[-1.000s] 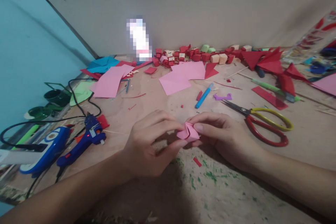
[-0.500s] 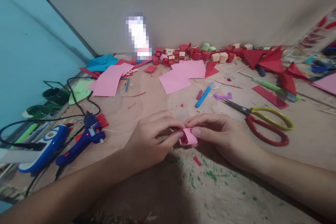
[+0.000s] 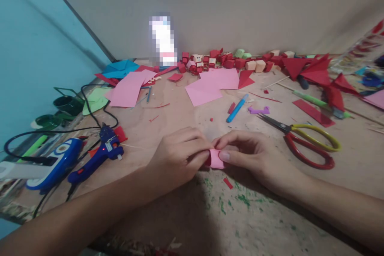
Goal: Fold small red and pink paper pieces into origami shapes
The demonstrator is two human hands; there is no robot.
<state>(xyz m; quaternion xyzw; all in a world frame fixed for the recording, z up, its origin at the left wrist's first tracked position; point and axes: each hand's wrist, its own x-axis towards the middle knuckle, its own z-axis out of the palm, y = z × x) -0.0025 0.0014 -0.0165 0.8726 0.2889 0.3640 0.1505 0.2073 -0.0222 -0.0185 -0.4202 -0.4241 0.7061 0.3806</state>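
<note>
The pink paper (image 3: 216,159) is pinched between both hands, just above the tabletop (image 3: 180,116) near its front edge. It could easily go wrong here: the piece is small and thin, so too hard a squeeze would likely crush its curl or set a crease in the wrong place, and too light a hold could let it spring open or slip down among the scraps. It looks like a small rolled or folded slip, pale pink on the outer face, with a darker pink-red showing at its left end where the left fingers (image 3: 201,156) cover it. Its lower edge is straight; how many layers it has cannot be told.

The left hand (image 3: 177,160) has its fingers closed on the paper's left end. The right hand (image 3: 255,156) grips the right end, thumb (image 3: 228,156) pressed flat against the front face.

A red scrap (image 3: 228,183) lies just below the hands. Scissors (image 3: 303,144) rest near, to the right, and a blue marker (image 3: 237,109) lies behind. A blue glue gun (image 3: 97,158) sits well apart to the left, and pink sheets (image 3: 210,86) lie farther back.
</note>
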